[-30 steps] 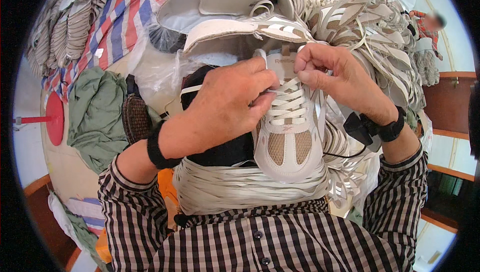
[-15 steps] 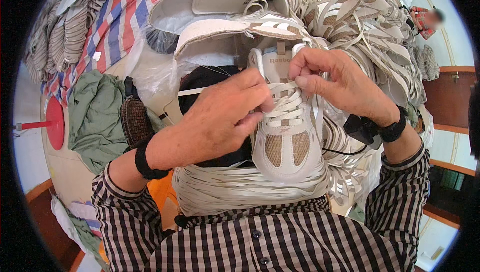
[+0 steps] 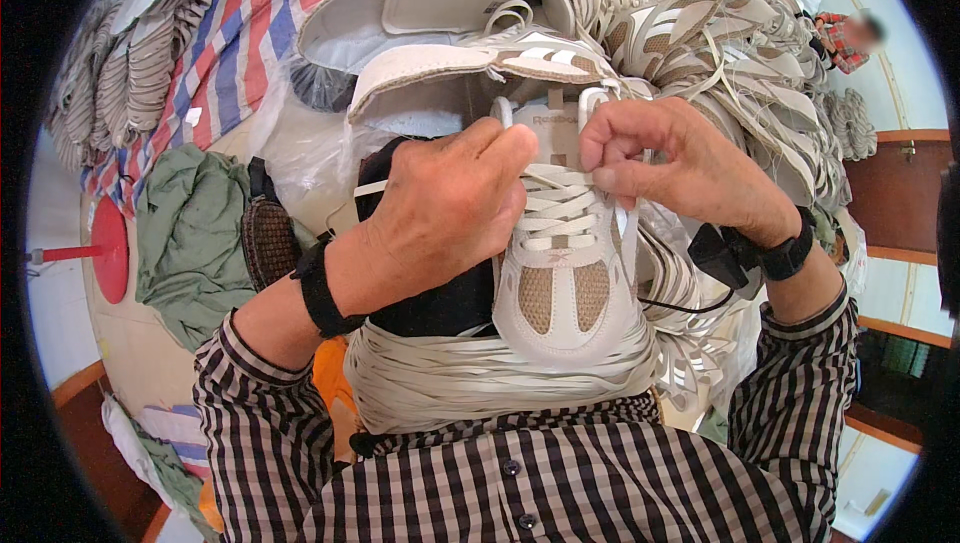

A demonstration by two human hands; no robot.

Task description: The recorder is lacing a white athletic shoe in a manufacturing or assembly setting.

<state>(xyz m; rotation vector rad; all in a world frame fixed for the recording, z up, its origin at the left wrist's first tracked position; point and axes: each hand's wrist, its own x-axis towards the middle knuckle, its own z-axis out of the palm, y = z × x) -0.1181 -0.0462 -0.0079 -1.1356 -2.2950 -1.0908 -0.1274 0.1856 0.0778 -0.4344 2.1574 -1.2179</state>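
Left hand (image 3: 440, 208): one shoelace (image 3: 558, 241) is gripped.
Right hand (image 3: 675, 158): curled; whether shoelace is pinched cannot be told.
Sneaker upper (image 3: 563, 333): one, laid beneath both hands, toe over one lace bundle (image 3: 490, 383).

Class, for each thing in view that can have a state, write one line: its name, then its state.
Sneaker upper: toe toward the wearer, partly covered by hands
Shoelace: criss-crossed through upper, untied
Left hand: fingers curled, grip hidden
Right hand: thumb and forefinger close together beside the lacing
Lace bundle: gathered near the lap
Green cloth: crumpled
Black wristband: worn on left wrist
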